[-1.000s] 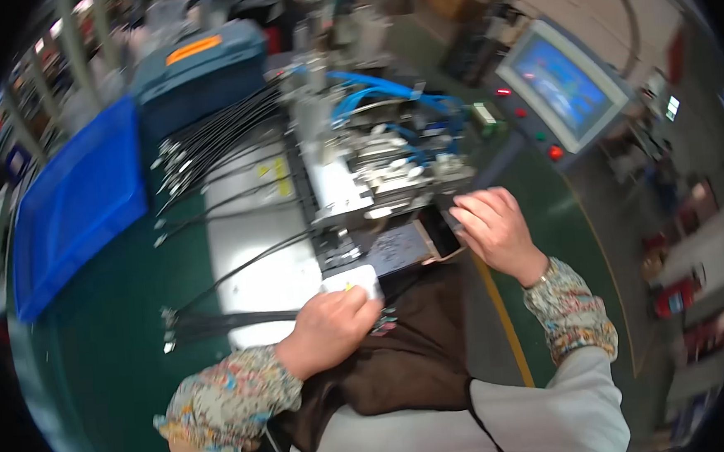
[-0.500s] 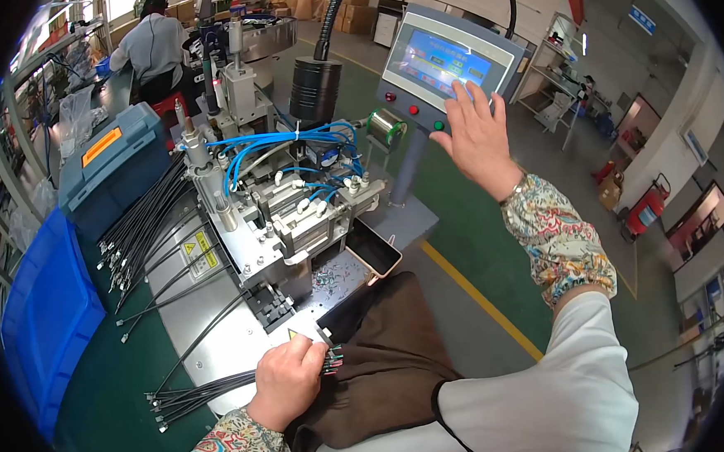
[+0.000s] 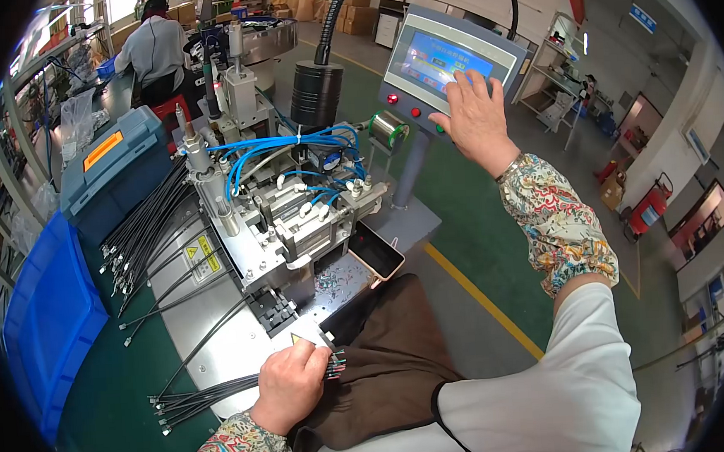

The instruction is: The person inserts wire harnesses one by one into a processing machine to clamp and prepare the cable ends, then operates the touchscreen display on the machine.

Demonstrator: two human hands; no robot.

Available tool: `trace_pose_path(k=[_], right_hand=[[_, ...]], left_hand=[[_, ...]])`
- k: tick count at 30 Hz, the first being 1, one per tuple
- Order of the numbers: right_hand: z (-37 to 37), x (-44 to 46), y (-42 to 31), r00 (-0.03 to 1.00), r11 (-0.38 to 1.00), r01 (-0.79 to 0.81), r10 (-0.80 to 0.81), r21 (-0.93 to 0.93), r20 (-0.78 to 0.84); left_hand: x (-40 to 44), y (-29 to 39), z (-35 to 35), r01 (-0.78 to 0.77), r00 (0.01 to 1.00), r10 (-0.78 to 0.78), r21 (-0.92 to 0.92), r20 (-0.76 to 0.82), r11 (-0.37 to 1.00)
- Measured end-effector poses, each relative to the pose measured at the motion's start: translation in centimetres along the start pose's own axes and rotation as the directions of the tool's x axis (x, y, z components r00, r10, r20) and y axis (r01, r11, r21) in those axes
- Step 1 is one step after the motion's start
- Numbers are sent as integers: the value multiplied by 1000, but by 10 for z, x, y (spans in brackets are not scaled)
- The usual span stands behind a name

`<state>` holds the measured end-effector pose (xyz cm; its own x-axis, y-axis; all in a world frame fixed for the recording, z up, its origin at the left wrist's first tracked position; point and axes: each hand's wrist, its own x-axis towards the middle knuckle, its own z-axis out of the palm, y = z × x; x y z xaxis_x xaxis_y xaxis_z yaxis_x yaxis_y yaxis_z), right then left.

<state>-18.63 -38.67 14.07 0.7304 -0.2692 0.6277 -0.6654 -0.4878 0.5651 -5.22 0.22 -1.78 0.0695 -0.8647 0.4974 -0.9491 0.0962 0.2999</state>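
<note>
My left hand (image 3: 290,385) is closed round a bundle of black cables (image 3: 215,395) at the front edge of the machine's metal plate. Bared coloured wire ends (image 3: 336,364) stick out by the thumb, and white connectors show at the far ends. My right hand (image 3: 477,118) is raised at the control panel (image 3: 407,89), fingers spread over the lower right of its blue touchscreen (image 3: 439,60) and holding nothing. Whether a fingertip presses the screen I cannot tell. Between the hands stands a bench machine (image 3: 295,222) with blue air hoses. One cable (image 3: 207,337) runs into its front fixture.
More black cables (image 3: 143,239) lie on the left beside a grey-blue toolbox (image 3: 118,166) and a blue tray (image 3: 53,328). A phone (image 3: 378,251) rests near wire scraps (image 3: 336,284). A solder spool (image 3: 388,129) is under the panel. Another person (image 3: 152,48) sits at the back.
A red light on the panel's left is now lit brightly. My right hand's fingers have shifted slightly at the screen. My left hand keeps its hold on the cables.
</note>
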Motion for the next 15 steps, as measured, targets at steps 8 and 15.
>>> trace_pose_path(k=[8, 15], right_hand=[[-52, -33, -42, 969, 687, 173, -247, 706, 3], [-106, -137, -193, 888, -415, 31, -405, 909, -215]], left_hand=[[1, -4, -6, 37, 999, -38, -22, -12, 999], [17, 38, -30, -157, 984, 147, -91, -102, 983]])
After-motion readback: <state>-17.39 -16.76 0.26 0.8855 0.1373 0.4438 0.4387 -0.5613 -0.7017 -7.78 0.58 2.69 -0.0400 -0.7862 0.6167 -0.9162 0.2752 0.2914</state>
